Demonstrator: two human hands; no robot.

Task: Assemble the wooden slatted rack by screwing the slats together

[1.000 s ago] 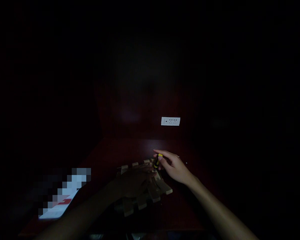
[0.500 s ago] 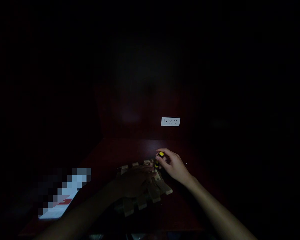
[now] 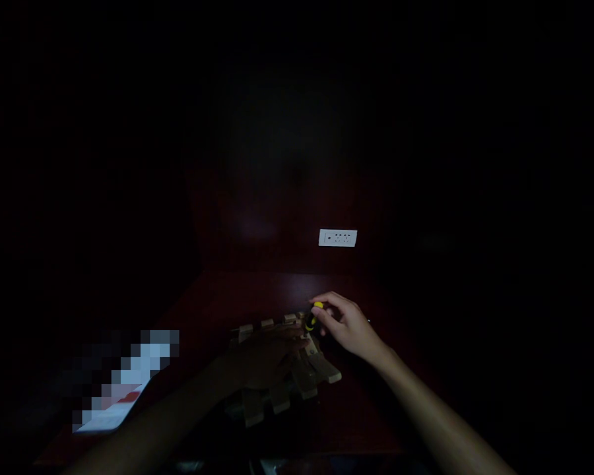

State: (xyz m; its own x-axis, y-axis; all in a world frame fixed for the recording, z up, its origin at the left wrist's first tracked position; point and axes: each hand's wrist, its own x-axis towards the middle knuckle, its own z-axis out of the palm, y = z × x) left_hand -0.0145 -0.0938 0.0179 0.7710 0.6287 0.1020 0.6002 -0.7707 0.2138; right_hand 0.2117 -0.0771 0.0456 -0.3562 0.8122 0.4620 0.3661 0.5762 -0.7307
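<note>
A: Where do we find the wooden piece, and what stands on it?

B: We find the wooden piece (image 3: 303,381) lying on the dark red table (image 3: 359,415), with its short slats pointing out at the near and far edges. Over its right part we see a small screwdriver (image 3: 311,323), with yellow and black handle, leaning a little. The tip is too dark for us, so we cannot tell whether it touches the wood. Just nearer than the tool, the wood bears a small round mark (image 3: 312,352).

A: And how do we describe the hands?

B: We see the right hand (image 3: 350,328) at the right far side of the wooden piece, pinching the handle between the thumb and the fingers. The left hand (image 3: 270,359) lies flat across the middle of the wooden piece, in shadow, with its fingers stretched out toward the tool.

A: What else do we notice around?

B: To the left of the wooden piece, well apart, we notice a bright flat object (image 3: 109,414), partly covered by blurred squares. Beyond the wooden piece rises a dark wall (image 3: 257,231), and on it we see a white socket plate (image 3: 337,238).
</note>
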